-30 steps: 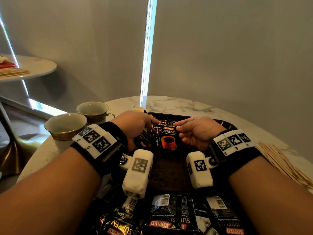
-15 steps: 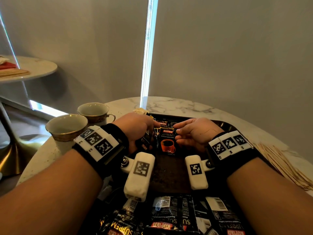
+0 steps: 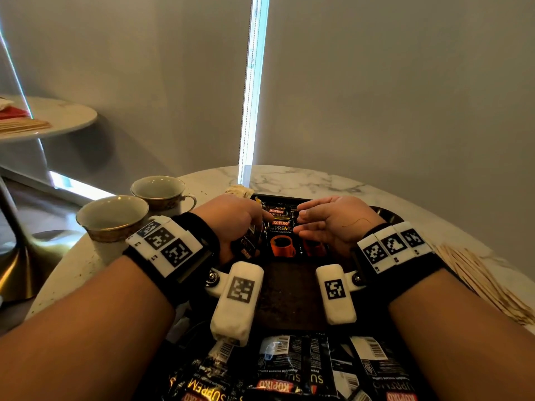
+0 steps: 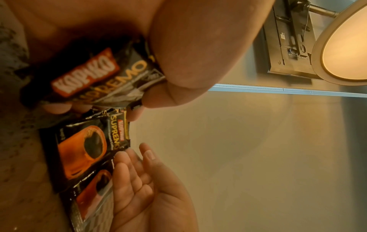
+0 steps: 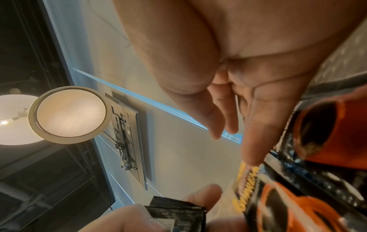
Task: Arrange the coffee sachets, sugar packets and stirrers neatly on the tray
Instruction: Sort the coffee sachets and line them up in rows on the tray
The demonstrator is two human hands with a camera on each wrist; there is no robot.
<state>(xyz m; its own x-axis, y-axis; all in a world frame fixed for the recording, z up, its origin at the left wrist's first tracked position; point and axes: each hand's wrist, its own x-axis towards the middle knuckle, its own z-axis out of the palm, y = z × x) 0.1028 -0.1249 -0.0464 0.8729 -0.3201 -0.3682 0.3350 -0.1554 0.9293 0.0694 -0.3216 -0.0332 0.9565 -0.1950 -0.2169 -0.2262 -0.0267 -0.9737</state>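
White-veined marble tabletop [image 3: 318, 180] carries our dark rectangular tray [image 3: 289, 296]. On the tray's far end lie black Kopiko coffee sachets [image 3: 282, 241]. At their left our left hand [image 3: 231, 221] grips one black sachet [image 4: 103, 78]; at their right our right hand [image 3: 335, 224] hovers with fingers straight. Pale wooden stirrers [image 3: 477, 279] lie right of the tray.

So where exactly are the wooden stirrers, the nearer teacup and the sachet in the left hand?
wooden stirrers [image 3: 480, 287]: head view, middle of the pile.
nearer teacup [image 3: 115, 227]: head view, its gold band.
sachet in the left hand [image 4: 95, 76]: left wrist view, its printed front.
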